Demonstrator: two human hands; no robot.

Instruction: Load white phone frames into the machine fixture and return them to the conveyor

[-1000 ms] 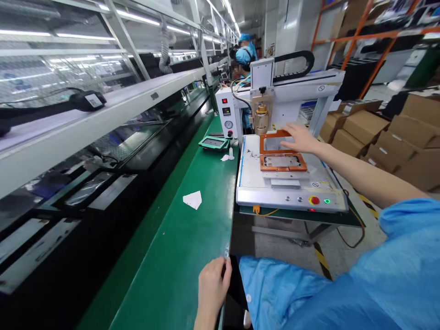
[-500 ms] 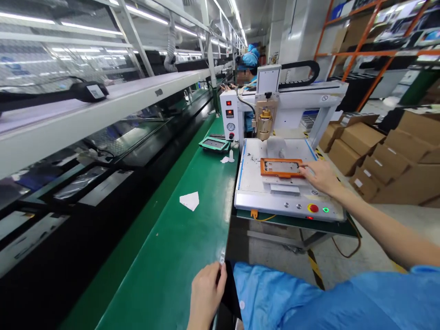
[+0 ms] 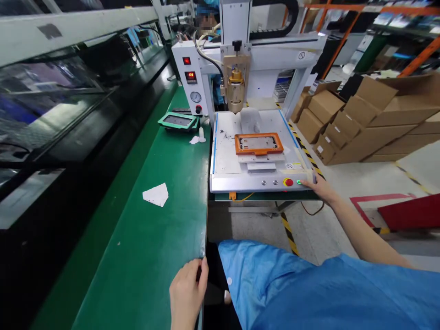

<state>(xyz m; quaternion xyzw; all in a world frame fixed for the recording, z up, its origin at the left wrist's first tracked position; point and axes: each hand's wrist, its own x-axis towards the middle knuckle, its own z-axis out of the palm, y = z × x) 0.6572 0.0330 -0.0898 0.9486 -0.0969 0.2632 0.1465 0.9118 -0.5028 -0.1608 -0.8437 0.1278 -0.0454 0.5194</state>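
My right hand (image 3: pixel 320 187) is at the front right corner of a white benchtop dispensing machine (image 3: pixel 220 183). Its thumb reaches onto the lit green button (image 3: pixel 299 182), and the fingers extend over the corner. On the machine bed, an orange fixture (image 3: pixel 259 152) holds a flat grey phone-like part (image 3: pixel 258 143), with no hand touching it. A brass-coloured dispensing head (image 3: pixel 235 91) hangs above and behind the fixture. My left hand (image 3: pixel 188 284) rests at the edge of the green bench (image 3: pixel 137 256) with its fingers curled in; nothing shows in it.
A green fixture (image 3: pixel 178 121) sits at the back of the bench, near a small white nozzle-like piece (image 3: pixel 201 135). A scrap of white paper (image 3: pixel 156 195) lies nearer me. Cardboard boxes (image 3: pixel 364 123) stand on the right. Behind the machine is another person (image 3: pixel 208 9).
My right hand has left the orange fixture and moved down to the green button. The left hand stays at the bench edge. The view has tilted down and come closer to the machine.
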